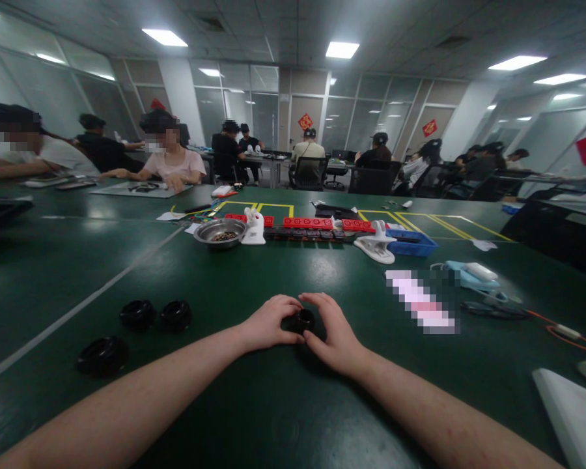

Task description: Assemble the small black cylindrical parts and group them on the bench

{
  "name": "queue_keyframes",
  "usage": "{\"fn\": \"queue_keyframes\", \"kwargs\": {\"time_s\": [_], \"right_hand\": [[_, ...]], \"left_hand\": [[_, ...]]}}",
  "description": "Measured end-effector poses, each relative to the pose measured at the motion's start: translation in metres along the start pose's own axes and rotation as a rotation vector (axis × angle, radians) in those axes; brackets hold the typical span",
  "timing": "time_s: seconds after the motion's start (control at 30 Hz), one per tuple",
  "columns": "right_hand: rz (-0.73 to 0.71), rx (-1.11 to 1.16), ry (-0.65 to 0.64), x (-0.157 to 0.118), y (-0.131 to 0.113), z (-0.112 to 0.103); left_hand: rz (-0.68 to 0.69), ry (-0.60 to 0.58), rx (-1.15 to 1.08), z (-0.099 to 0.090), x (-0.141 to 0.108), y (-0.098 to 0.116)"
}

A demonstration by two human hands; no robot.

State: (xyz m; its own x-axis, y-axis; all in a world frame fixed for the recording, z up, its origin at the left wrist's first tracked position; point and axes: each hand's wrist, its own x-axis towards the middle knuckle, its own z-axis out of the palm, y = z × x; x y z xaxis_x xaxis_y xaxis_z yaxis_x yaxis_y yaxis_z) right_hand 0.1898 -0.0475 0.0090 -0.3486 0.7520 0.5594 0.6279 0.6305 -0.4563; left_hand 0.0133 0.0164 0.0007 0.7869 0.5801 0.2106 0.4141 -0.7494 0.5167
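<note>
Both my hands close in from either side on a small black round piece (303, 320) with a hollow top, at the middle of the green table. My left hand (272, 320) curls its fingers and thumb against the left side of it. From the right, my right hand (336, 333) wraps it with thumb and fingers. Parts of the piece are hidden behind the fingers. To the left lie three more glossy black round pieces with hollow middles: one black ring-like piece (137, 314), a second ring-like piece (176, 316) and a larger ring-like piece (102, 356).
Beyond my hands stand a metal bowl (219, 233) of small parts, white clamps (377, 244), a row of red blocks (307, 223) and a blue bin (413, 243). Light blue item (476, 277) and cables lie right; a white board edge (566, 410) is nearer. Several people sit farther back.
</note>
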Motion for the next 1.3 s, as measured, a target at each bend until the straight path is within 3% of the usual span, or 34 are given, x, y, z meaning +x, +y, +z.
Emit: {"fn": "queue_keyframes", "kwargs": {"time_s": [0.2, 0.43, 0.73, 0.9, 1.13, 1.3], "right_hand": [[0.132, -0.031, 0.06, 0.0006, 0.0029, 0.0049], [0.0, 0.096, -0.007, -0.0002, 0.0025, -0.0003], [0.116, 0.01, 0.055, 0.0013, 0.001, 0.0045], [0.025, 0.075, 0.01, 0.0001, 0.0012, 0.0018], [0.108, 0.024, 0.059, 0.001, 0.0033, 0.0065], [0.031, 0.089, 0.0, 0.0, 0.0032, 0.003]], "left_hand": [[-0.011, -0.011, -0.003, -0.0002, -0.0006, 0.0018], [-0.015, -0.009, -0.002, -0.0023, -0.0006, 0.0037], [-0.004, -0.011, 0.011, -0.0019, -0.0006, 0.0045], [0.006, 0.0, 0.007, -0.0014, -0.0008, 0.0029], [0.001, 0.002, 0.013, -0.0011, -0.0005, 0.0038], [0.006, 0.009, 0.006, -0.0005, -0.0008, 0.0023]]}}
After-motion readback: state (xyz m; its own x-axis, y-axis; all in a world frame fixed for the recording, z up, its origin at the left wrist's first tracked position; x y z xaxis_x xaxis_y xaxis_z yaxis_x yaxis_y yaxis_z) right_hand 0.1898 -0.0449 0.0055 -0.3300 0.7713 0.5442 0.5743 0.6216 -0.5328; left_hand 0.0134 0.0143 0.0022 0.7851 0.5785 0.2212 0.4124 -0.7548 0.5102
